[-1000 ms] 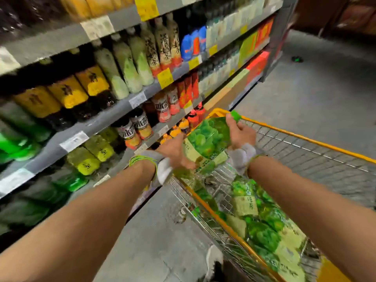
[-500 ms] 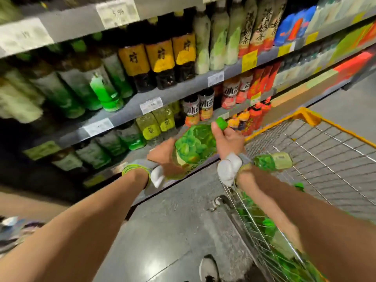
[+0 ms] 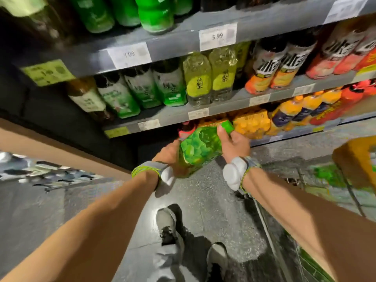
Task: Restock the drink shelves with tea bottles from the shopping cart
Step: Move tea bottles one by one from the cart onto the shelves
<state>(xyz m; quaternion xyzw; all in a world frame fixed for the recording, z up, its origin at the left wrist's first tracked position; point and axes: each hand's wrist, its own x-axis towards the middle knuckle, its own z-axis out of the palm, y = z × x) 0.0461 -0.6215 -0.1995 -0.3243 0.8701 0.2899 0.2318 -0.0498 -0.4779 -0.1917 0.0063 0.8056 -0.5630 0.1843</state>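
I hold one green tea bottle (image 3: 200, 148) with both hands, tilted with its green cap toward the shelves. My left hand (image 3: 173, 157) grips its base. My right hand (image 3: 233, 144) holds it near the neck, just below the cap. The bottle hangs low in front of the bottom shelf (image 3: 284, 137), where orange bottles (image 3: 251, 124) stand. The yellow shopping cart (image 3: 355, 161) is at the right edge, with more green bottles (image 3: 327, 176) blurred inside.
The grey shelf (image 3: 173, 116) above carries green tea, pale yellow and orange drinks with price tags. A brown panel (image 3: 57, 153) runs along the left. My feet (image 3: 168, 226) stand on the grey floor below.
The bottle has moved away from the cart, leftward and down toward the bottom shelf. My view has tilted down, so the cart has slid to the right edge.
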